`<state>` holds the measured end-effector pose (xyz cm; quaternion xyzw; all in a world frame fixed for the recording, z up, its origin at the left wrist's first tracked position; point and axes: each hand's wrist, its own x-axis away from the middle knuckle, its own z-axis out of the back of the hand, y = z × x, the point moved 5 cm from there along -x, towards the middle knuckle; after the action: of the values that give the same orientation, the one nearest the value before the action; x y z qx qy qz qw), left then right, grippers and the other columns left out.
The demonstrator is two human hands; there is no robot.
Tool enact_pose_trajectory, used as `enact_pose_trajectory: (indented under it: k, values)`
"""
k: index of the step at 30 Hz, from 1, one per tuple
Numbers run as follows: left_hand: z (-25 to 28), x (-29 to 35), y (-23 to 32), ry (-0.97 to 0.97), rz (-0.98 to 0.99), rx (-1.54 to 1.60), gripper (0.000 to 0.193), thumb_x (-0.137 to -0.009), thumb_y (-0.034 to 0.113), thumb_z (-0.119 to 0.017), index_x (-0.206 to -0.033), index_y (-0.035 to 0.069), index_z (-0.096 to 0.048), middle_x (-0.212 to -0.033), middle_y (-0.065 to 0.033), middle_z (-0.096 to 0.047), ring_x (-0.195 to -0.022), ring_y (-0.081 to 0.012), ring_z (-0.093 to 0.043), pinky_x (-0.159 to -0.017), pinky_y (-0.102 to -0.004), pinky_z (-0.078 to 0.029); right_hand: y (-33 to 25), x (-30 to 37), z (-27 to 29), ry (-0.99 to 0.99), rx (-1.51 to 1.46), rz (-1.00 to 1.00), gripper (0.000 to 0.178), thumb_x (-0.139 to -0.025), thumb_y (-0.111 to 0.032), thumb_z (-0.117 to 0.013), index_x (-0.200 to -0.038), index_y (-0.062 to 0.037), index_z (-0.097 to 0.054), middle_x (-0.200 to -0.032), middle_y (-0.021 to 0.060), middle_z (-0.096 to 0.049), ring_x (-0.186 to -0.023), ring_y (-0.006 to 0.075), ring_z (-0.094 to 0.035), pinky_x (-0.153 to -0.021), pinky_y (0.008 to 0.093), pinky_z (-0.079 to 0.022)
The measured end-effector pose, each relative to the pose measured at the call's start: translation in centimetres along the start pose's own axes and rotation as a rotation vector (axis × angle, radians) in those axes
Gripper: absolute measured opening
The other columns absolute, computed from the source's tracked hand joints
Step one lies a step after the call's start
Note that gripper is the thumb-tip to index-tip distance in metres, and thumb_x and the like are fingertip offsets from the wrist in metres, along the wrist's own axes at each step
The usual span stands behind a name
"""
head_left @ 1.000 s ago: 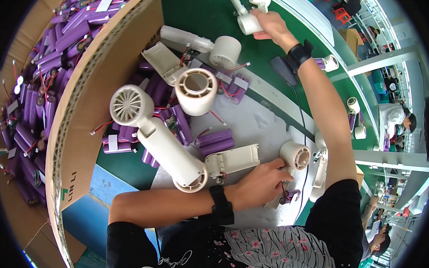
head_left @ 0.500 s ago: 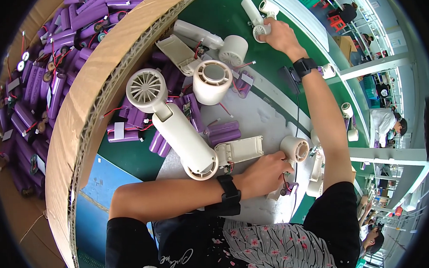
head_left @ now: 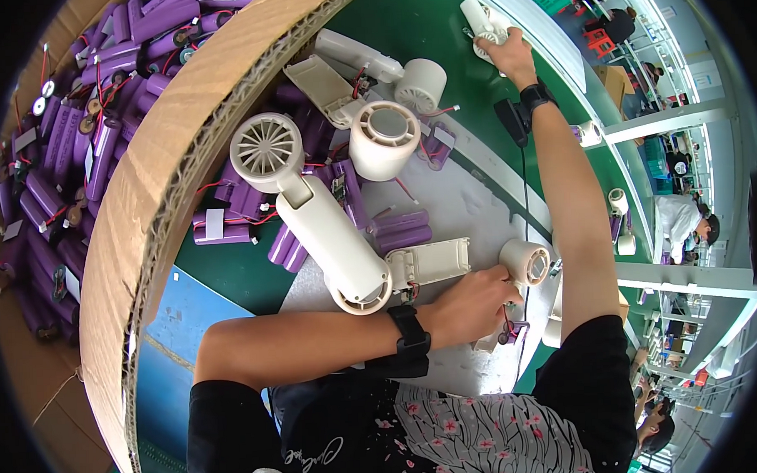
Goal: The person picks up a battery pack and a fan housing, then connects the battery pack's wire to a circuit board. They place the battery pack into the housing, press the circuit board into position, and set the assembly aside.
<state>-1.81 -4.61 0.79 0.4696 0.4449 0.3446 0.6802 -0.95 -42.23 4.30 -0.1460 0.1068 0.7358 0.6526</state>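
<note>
The left hand is nearly closed, its fingers bent down over a cream plastic fan with a short cylindrical head, which shows just past the fingertips; the palm side of the grip is hidden. Right below that hand's fingertips sits a small purple battery pack with thin wires. The right hand, stretched far beyond the left one, is partly closed, thumb and fingers around the round head of a small white plastic fan over the green surface. Near the right wrist lies a black plastic block with a cable.

Just beyond the left hand, a little to its left, rests an open cream plastic casing. Farther left, a large cream handheld fan lies tilted beside purple cylindrical cells. Well left of both hands stands a brown cardboard box wall.
</note>
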Motion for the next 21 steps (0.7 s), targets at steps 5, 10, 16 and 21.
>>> enact_pose_trajectory:
  k: [5,10,16,21]
  values:
    - [0.1,-0.2,0.0,-0.023,0.015,0.007,0.022,-0.074,-0.001,-0.062,-0.094,0.003,-0.072,-0.094,-0.0168,-0.059,-0.087,-0.0336,-0.064,-0.08,-0.0405,-0.053,2.1,-2.9,-3.2,-0.357,-0.265,-0.119,0.092,-0.064,-0.051,-0.077,-0.131,0.0023,-0.044,-0.119,0.0217,-0.062,-0.108,0.033,-0.062,-0.09,0.0386,-0.05]
    - [-0.6,-0.5,-0.1,-0.047,-0.018,-0.013,0.027,-0.076,-0.001,-0.061,-0.1,0.005,-0.071,-0.098,-0.0154,-0.06,-0.085,-0.0337,-0.064,-0.076,-0.0433,-0.053,6.1,-3.5,-2.9,-0.493,-0.587,-0.173,0.077,-0.066,-0.051,-0.077,-0.119,0.0012,-0.056,-0.11,0.015,-0.066,-0.102,0.0277,-0.064,-0.085,0.0383,-0.05]
    - [-0.1,-0.2,-0.3,-0.059,0.014,-0.022,0.027,-0.075,-0.001,-0.061,-0.099,0.005,-0.071,-0.096,-0.0149,-0.061,-0.085,-0.0336,-0.064,-0.076,-0.0433,-0.052,4.4,4.7,6.0,-0.665,-1.165,-0.049,0.047,-0.085,-0.036,-0.069,-0.118,-0.0037,-0.059,-0.098,0.0061,-0.067,-0.082,0.0147,-0.064,-0.071,0.0297,-0.051]
    - [-0.1,-0.2,-0.2,-0.055,0.008,-0.022,0.026,-0.075,-0.001,-0.061,-0.098,0.005,-0.072,-0.094,-0.0147,-0.06,-0.085,-0.0339,-0.063,-0.077,-0.0439,-0.052,4.6,14.4,11.7,-0.659,-1.134,0.092,0.07,-0.08,-0.03,-0.074,-0.137,-0.0017,-0.045,-0.119,0.0082,-0.061,-0.106,0.0159,-0.06,-0.092,0.0306,-0.046]
